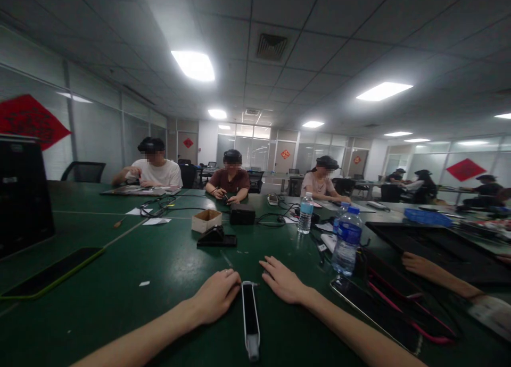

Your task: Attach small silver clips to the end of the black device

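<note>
Between my two hands a slim pen-like device (pixel 250 322) with a long black face and a pale rim lies lengthwise on the green table (pixel 175 324). My left hand (pixel 217 295) rests on the tabletop just left of its far end, fingers loosely bent and thumb close to the device; I see nothing held in it. To the right of the device, my right hand (pixel 284 282) lies palm down with its fingers stretched out and slightly apart, holding nothing. Beyond the hands stands a black stand (pixel 217 238) beside an open cardboard box (pixel 206 220).
Water bottles (pixel 347 242) stand to the right, near a dark phone (pixel 371 314) and a pink-edged case (pixel 411 303). Another person's hand (pixel 429 268) touches a black tray (pixel 435 247). A green-edged tablet (pixel 51 274) lies left. Several people sit across the table.
</note>
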Motion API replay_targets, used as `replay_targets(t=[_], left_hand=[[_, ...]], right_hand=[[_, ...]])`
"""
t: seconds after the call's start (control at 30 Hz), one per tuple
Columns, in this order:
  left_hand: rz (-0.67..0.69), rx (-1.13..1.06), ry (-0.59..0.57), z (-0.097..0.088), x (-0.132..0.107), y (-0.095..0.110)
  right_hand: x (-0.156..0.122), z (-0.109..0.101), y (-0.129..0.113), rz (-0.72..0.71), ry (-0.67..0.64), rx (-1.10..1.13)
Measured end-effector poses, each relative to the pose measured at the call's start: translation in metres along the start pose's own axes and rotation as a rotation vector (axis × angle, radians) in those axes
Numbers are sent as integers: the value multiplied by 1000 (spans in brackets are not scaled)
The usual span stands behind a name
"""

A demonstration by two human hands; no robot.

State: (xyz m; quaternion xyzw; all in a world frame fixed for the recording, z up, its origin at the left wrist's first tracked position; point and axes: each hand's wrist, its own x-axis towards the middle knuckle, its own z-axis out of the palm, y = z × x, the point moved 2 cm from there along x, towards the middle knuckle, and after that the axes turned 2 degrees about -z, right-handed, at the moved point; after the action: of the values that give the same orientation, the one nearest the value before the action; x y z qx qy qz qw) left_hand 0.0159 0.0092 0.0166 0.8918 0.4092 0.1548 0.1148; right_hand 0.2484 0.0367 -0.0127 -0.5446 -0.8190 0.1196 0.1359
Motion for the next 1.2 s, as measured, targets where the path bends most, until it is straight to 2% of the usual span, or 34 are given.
replay_targets(t=[0.1, 0.2, 0.27, 0.37, 0.4, 0.43, 0.53, 0.63, 0.73, 0.9, 1.07, 1.2], left_hand=[[0, 8, 8, 1, 1, 0], [7, 15, 11, 2, 1, -2], [17, 7, 8, 2, 1, -3], [16, 3, 1, 2, 1, -4], [15, 4, -1, 1, 1, -4], [14, 5, -2, 1, 0, -4], [17, -2, -7, 1, 0, -4], [12, -4, -20, 2, 0, -5], [12, 7, -12, 3, 0, -7], [23, 11, -8, 1, -1, -4], [-7, -7, -36, -2, -3, -1], [25, 21, -9, 1, -1, -5]], right_hand=[[-2, 9, -16, -79, 14, 20], [16, 6, -3, -112, 163, 30], [35, -4, 23, 6, 299, 7], [61, -26, 72, 323, 385, -160], [66, -31, 87, 459, 349, -207], [71, -35, 98, 521, 318, -208], [77, -37, 110, 557, 250, -224], [68, -29, 99, 506, 240, -275], [48, -25, 80, 432, 239, -334], [18, -29, 45, 314, 159, -391], [12, -30, 14, 223, 112, -444], [12, -26, -2, 188, 81, -504]])
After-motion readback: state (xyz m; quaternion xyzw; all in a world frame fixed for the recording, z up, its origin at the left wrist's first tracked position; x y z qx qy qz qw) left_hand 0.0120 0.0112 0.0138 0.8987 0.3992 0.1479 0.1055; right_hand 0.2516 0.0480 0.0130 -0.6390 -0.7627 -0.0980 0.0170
